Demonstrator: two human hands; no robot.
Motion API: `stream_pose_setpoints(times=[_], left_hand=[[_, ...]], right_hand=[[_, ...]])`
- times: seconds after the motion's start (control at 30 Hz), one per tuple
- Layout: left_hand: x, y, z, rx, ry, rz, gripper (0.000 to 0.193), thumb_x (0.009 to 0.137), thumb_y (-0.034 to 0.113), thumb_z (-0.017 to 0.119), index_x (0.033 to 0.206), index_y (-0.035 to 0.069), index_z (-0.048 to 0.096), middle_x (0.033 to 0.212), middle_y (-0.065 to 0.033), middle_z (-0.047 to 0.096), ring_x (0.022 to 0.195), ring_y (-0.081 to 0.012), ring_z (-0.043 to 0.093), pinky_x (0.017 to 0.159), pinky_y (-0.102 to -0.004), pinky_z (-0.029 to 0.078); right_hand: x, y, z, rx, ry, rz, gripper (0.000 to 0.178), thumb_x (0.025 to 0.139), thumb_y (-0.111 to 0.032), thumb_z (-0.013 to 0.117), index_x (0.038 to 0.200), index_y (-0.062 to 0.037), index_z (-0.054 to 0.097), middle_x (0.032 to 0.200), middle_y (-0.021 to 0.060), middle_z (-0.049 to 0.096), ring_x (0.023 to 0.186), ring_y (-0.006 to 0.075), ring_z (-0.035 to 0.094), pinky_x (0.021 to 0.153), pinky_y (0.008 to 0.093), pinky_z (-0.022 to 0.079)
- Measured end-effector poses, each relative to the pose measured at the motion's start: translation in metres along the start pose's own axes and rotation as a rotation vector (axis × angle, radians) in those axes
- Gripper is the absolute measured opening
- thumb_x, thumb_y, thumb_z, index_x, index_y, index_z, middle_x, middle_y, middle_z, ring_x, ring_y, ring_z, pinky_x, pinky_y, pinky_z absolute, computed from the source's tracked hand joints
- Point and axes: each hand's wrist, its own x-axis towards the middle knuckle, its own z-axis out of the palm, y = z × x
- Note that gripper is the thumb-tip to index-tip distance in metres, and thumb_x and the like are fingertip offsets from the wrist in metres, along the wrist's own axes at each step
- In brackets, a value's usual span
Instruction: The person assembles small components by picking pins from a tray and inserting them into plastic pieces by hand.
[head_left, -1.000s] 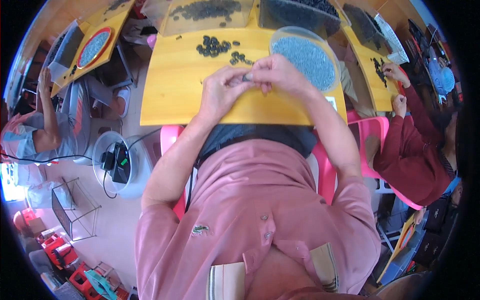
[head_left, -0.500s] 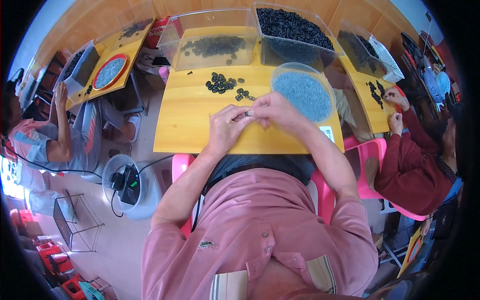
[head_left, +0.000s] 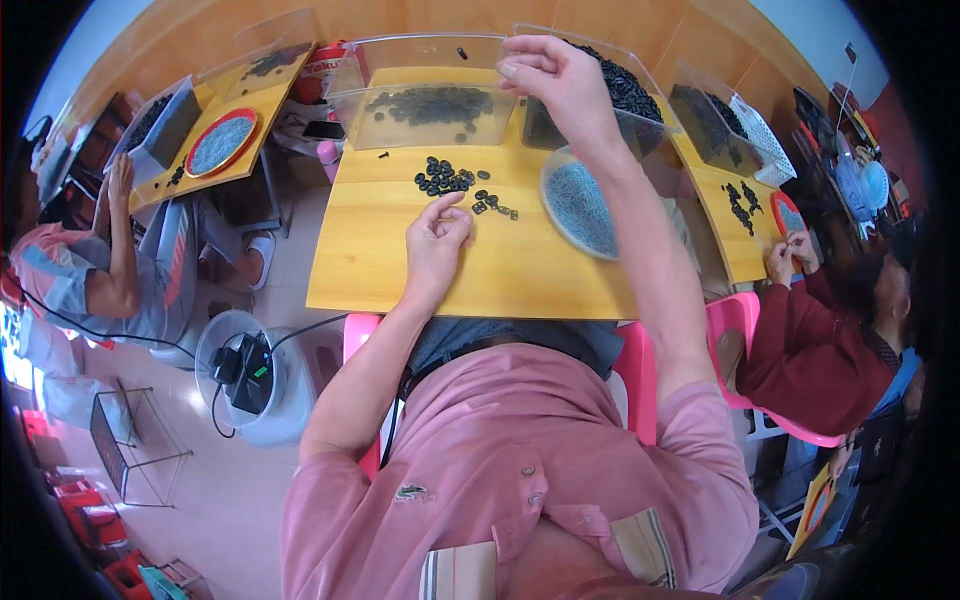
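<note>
Nearest, the pink short-sleeved polo shirt (head_left: 520, 430) carries a small green embroidered emblem (head_left: 410, 492) on its chest, with no readable wording. Beyond it lies the yellow wooden worktop (head_left: 370, 250). Over this, the left hand (head_left: 438, 240) has its fingers loosely curled, thumb near forefinger; whether they pinch anything I cannot tell. To the right stands a round clear plastic tub (head_left: 544, 205) of thin grey-blue metal pieces (head_left: 585, 205), partly behind the right forearm. Just past the left fingertips, a cluster of glossy black oval pieces (head_left: 437, 178) rests on the worktop. Farther out, the right hand (head_left: 555, 80) is raised, its fingers parted and seemingly empty; a small black oblong piece (head_left: 462, 53) shows apart from them, to their left, above a clear plastic box (head_left: 425, 132). At the far left, a red package (head_left: 322, 60) bears white lettering
</note>
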Motion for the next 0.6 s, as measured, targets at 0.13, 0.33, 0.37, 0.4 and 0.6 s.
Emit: stream_pose_setpoints(times=[0.13,0.33,0.37,0.4,0.6], left_hand=[[0.002,0.000,0.000,-0.071,0.017,0.020,0.030,0.091,0.002,0.061,0.120,-0.007,0.061,0.087,-0.0046,0.062,0.068,-0.0085,0.057,0.063,-0.0223,0.048],[0.002,-0.006,-0.002,0.001,-0.012,0.008,0.026,0.092,0.003,0.062,0.116,-0.007,0.064,0.085,-0.0041,0.063,0.067,-0.0084,0.057,0.063,-0.0213,0.047],[0.002,-0.008,-0.002,0.076,-0.006,0.017,0.025,0.092,0.003,0.062,0.115,-0.006,0.065,0.084,-0.0030,0.063,0.068,-0.0085,0.057,0.062,-0.0216,0.046],[0.001,-0.008,-0.002,0.138,-0.003,0.030,0.023,0.092,0.004,0.062,0.113,-0.004,0.066,0.084,-0.0020,0.064,0.068,-0.0085,0.058,0.062,-0.0220,0.046],[-0.003,-0.009,0.001,0.253,-0.038,0.064,0.018,0.092,0.004,0.063,0.107,-0.004,0.070,0.092,-0.0034,0.062,0.070,-0.0064,0.057,0.066,-0.0211,0.046]], right_hand=[[-0.076,-0.034,-0.009,-0.337,-0.038,-0.579,0.010,0.083,-0.008,0.068,0.090,-0.0020,0.067,0.088,0.0111,0.066,0.076,0.0180,0.063,0.073,0.0287,0.049],[-0.197,-0.121,-0.007,-0.151,0.163,-1.350,0.034,0.093,-0.039,0.064,0.113,-0.0109,0.061,0.115,0.0031,0.055,0.106,0.0190,0.049,0.088,0.0375,0.040],[-0.194,-0.121,0.006,0.154,0.379,-1.579,0.033,0.092,-0.035,0.067,0.114,-0.0121,0.060,0.122,0.0022,0.053,0.109,0.0195,0.048,0.087,0.0355,0.039],[-0.194,-0.127,0.011,0.125,0.382,-1.588,0.033,0.092,-0.035,0.067,0.114,-0.0121,0.060,0.122,0.0022,0.053,0.109,0.0195,0.048,0.087,0.0355,0.039],[-0.187,-0.147,0.044,0.582,0.037,-1.249,0.072,0.093,-0.066,0.048,0.143,-0.0143,0.048,0.142,0.0159,0.049,0.120,0.0205,0.052,0.102,0.0405,0.034]])
